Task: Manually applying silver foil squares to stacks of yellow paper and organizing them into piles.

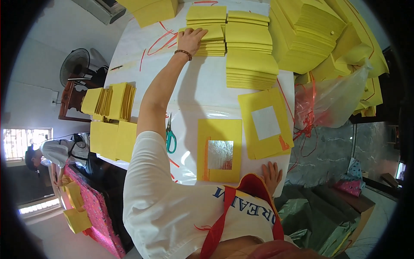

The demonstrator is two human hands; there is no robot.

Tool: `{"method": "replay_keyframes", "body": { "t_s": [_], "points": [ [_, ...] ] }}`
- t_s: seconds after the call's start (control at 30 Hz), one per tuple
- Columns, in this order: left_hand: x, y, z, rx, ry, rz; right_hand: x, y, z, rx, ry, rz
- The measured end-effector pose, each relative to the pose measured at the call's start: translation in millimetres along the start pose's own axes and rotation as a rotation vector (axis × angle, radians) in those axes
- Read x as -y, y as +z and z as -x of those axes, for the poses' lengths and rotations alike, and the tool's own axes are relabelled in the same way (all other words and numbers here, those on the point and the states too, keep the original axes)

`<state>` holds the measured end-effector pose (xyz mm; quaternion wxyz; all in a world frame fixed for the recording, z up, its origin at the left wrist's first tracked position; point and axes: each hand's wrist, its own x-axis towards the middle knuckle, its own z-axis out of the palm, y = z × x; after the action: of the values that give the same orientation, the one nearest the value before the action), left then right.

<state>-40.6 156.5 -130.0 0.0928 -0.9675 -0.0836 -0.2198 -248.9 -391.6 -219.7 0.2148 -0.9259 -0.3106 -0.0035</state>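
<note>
My left hand (192, 41) reaches to the far side of the table, its fingers curled over the left part of a yellow paper bundle (214, 33). This bundle tops a short stack and juts left of those beneath it. My right hand (271, 175) lies on the table's near right edge, fingers spread, with nothing in it. Between my body and the stacks is a yellow sheet (220, 129) with a shiny silver square (220, 154) and an orange strip. Right of it are overlapping yellow sheets (248, 116) bearing a pale square (266, 122) and an orange mark.
Green-handled scissors (171, 140) lie beside my left upper arm. Yellow stacks (252, 64) stand at the far middle, taller piles (302, 34) at the far right, others (114, 138) at left. A clear plastic bag (332, 101) hangs off the right edge. Another person (64, 151) works at left.
</note>
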Motion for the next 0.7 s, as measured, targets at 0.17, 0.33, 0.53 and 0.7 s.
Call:
{"method": "replay_keyframes", "body": {
  "t_s": [0.17, 0.33, 0.53, 0.7],
  "points": [
    [-2.3, -4.7, -21.0, 0.061, 0.117, -0.077, 4.2, -6.8, -4.0, 0.004, 0.009, 0.014],
    [12.0, 5.6, -29.7, 0.276, 0.159, -0.047, 4.6, -3.9, -3.9, 0.016, -0.003, 0.036],
    [11.0, 3.2, -36.9, 0.413, 0.05, 0.017, 3.8, -3.4, -4.2, 0.013, 0.009, 0.035],
    [17.6, 5.5, -34.9, 0.497, 0.04, 0.126, 6.6, -6.4, -6.1, 0.011, 0.011, 0.017]
  ]
}}
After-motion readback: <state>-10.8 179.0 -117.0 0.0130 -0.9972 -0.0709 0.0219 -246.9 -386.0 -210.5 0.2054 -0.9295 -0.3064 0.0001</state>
